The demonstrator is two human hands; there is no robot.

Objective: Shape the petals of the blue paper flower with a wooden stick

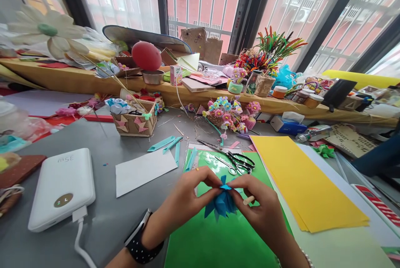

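Observation:
A blue folded-paper flower [221, 206] with pointed petals hangs between my hands above a glossy green sheet [193, 243]. My left hand [195, 191] pinches its upper left edge between thumb and index finger. On the other side, my right hand [261, 199] pinches the upper right edge. A short pale stick [249, 200] pokes out from the curled fingers of that right hand; what it belongs to is hidden. Just beyond the flower lie black-handled scissors [240, 160] and a smaller metal pair [231, 169]. Folded light-blue paper strips [165, 144] rest farther left.
A white power bank [64, 189] with a cable stands left, near a white paper piece [145, 172]. Yellow sheets [309, 184] lie right. Behind are a cardboard basket [134, 124], fuzzy flowers [225, 113] and a crowded ledge [187, 97] below the windows.

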